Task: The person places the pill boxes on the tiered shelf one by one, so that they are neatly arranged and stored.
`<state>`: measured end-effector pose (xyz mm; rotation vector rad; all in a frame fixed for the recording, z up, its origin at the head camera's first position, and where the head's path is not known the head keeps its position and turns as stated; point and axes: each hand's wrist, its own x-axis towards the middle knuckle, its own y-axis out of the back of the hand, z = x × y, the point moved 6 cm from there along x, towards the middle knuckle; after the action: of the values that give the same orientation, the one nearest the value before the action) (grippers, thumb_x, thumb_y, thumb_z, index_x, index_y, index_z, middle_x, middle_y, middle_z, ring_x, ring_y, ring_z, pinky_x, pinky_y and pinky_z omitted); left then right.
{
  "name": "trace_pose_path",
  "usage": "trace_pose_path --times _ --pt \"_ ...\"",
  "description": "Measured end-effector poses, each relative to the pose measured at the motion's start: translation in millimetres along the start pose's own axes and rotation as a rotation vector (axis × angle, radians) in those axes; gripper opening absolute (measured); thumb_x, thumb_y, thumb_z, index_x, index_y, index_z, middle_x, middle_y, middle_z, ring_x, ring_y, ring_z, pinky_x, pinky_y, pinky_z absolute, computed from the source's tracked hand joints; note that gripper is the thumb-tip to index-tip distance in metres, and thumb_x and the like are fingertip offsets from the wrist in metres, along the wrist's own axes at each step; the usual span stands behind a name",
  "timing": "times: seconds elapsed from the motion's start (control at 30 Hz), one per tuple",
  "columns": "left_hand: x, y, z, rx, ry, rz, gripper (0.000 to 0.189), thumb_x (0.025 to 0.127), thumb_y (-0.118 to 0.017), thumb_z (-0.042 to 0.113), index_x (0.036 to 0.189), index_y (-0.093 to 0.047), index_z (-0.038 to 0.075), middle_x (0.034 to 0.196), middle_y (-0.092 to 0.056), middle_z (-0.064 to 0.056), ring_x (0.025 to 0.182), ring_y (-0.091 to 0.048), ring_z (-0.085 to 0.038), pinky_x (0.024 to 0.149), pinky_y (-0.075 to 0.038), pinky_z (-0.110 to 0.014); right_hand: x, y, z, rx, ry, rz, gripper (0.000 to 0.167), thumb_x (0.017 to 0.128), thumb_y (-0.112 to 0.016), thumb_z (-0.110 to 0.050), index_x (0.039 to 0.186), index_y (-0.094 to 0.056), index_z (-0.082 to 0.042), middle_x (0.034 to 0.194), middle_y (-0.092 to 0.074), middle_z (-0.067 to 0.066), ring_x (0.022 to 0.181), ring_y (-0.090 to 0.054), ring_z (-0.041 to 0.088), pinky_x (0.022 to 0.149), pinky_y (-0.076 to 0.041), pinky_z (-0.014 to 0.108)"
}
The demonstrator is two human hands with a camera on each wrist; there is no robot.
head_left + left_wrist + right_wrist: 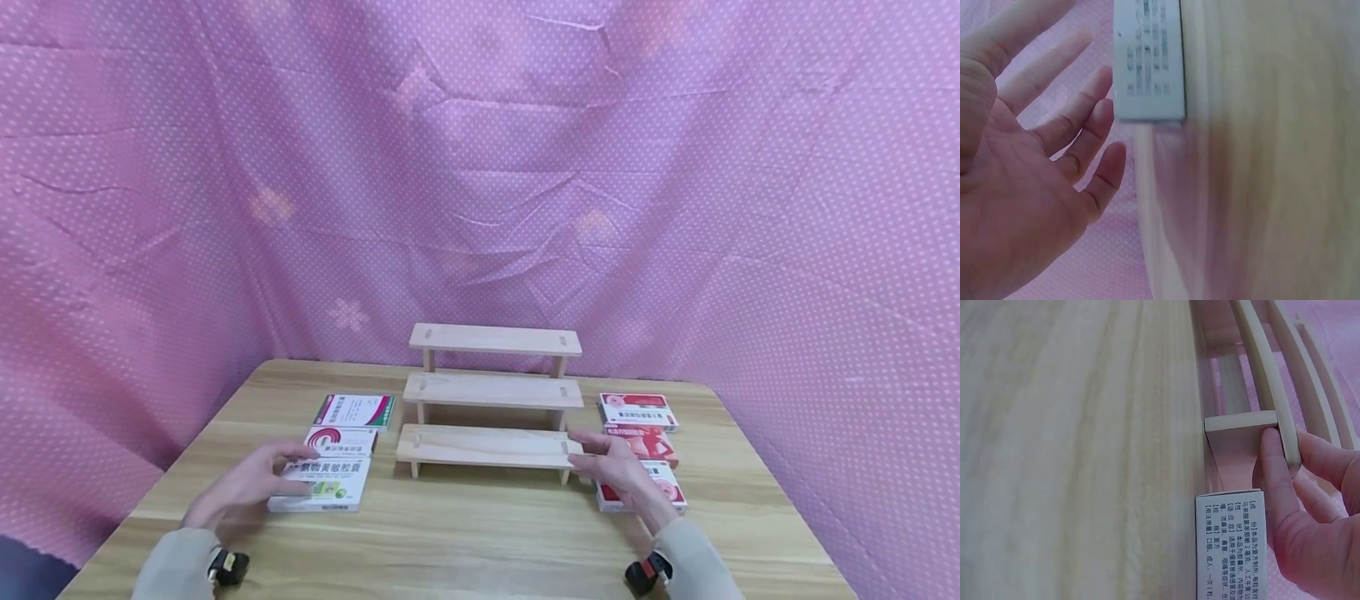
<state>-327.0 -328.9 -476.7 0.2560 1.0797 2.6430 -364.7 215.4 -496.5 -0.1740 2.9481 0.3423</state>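
In the head view, the near left box [334, 482] bears large dark characters, of which 咖黄敏胶囊 can be read, while print on the remaining boxes [637, 411] is too small to make out surely. The right wrist view shows small print on the side of a white box [1230, 550], with bracketed headings 成份, 性状, 适应症, 规格 and 用法用量, and words including 本品为复方制剂, 人工牛黄, 鼻塞, 口服, 2毫克 and 一次1粒. Lines on the box edge [1149, 69] in the left wrist view are too blurred to read.
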Motion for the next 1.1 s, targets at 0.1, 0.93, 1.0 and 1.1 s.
trace_pose_path --times 0.1,0.93,1.0,1.1 --pt "-2.7 1.3 -3.3 -0.015 -0.022 -0.024 0.060 0.075 -0.082 0.026 0.127 -0.061 0.005 0.138 -0.051 -0.025 0.115 -0.054 -0.026 0.093 -0.044 -0.023 0.8 0.7 -1.1 0.016 0.001 0.000 0.054 0.084 -0.075 -0.008 0.136 -0.057 -0.003 0.126 -0.062 0.021 0.092 -0.068 0.019 0.083 -0.061 0.035" --pt "-11.4 2.3 -18.8 -0.013 0.026 -0.147 0.094 0.062 -0.088 0.021 0.143 -0.042 0.003 0.128 -0.054 -0.019 0.109 -0.051 -0.024 0.089 -0.043 -0.022 2.5 0.1 1.6 0.025 0.010 -0.003 0.053 0.084 -0.075 -0.009 0.134 -0.058 -0.002 0.131 -0.060 0.023 0.096 -0.069 0.020 0.086 -0.061 0.037" --pt "-12.6 3.8 -16.8 -0.029 0.040 -0.145 0.095 0.063 -0.087 0.020 0.144 -0.040 0.004 0.129 -0.055 -0.018 0.109 -0.053 -0.021 0.090 -0.042 -0.021 2.3 0.7 1.8 0.024 0.002 0.004 0.052 0.084 -0.075 -0.009 0.134 -0.059 -0.003 0.132 -0.059 0.023 0.096 -0.069 0.020 0.085 -0.061 0.037" --pt "-13.3 5.6 -10.5 -0.144 0.032 -0.172 0.095 0.069 -0.083 0.014 0.147 -0.030 -0.001 0.127 -0.056 -0.022 0.106 -0.058 -0.017 0.087 -0.046 -0.019 2.3 1.6 2.1 0.023 -0.006 0.012 0.052 0.084 -0.076 -0.010 0.133 -0.060 -0.005 0.133 -0.059 0.023 0.096 -0.069 0.020 0.085 -0.061 0.036"
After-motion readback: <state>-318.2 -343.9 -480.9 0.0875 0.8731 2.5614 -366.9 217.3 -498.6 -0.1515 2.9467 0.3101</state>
